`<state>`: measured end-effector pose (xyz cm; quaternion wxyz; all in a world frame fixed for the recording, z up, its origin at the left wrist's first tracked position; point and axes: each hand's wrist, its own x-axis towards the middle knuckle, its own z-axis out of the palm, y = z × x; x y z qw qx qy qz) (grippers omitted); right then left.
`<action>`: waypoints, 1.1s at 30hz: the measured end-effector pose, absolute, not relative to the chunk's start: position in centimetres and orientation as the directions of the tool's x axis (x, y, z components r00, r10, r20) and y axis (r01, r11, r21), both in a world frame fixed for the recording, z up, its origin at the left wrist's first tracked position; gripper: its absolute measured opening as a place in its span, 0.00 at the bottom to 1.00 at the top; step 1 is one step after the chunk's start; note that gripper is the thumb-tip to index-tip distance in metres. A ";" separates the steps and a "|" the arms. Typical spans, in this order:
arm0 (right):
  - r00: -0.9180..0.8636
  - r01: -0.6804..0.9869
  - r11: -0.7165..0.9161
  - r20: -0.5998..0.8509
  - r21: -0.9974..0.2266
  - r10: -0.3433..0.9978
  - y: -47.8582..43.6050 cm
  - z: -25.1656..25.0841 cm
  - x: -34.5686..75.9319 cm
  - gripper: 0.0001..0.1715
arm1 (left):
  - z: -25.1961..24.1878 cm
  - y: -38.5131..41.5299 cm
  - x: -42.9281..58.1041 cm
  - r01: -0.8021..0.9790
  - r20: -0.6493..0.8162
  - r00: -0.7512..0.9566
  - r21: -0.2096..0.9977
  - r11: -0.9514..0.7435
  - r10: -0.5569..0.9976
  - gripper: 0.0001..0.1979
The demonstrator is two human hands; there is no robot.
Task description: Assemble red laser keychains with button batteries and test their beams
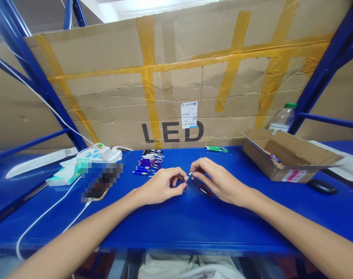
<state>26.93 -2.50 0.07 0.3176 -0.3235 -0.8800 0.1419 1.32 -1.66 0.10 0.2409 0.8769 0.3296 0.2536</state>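
My left hand (pixel 161 186) and my right hand (pixel 218 180) meet at the middle of the blue table (pixel 176 224). The left fingers pinch a small silver-tipped keychain flashlight (pixel 185 179). My right fingertips pinch a small metal part (pixel 191 174) right beside its tip; the two pieces nearly touch. A red carabiner clip (pixel 204 190) lies on the table under my right hand. A row of several finished keychain flashlights (pixel 148 162), purple, blue and black, lies just behind my left hand.
An open cardboard box (pixel 287 159) stands at the right, with a plastic bottle (pixel 282 116) behind it and a black mouse (pixel 322 186) beside it. Two green flashlights (pixel 216 148) lie at the back. A power strip (pixel 99 155), white cables and a blurred-out object (pixel 99 180) sit at the left.
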 end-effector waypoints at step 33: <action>-0.738 0.434 0.900 0.560 -0.034 0.377 -1.8 -0.8 27.5 0.14 | 0.0 -1.7 2.2 0.163 0.040 0.689 0.964 -0.208 0.723 0.28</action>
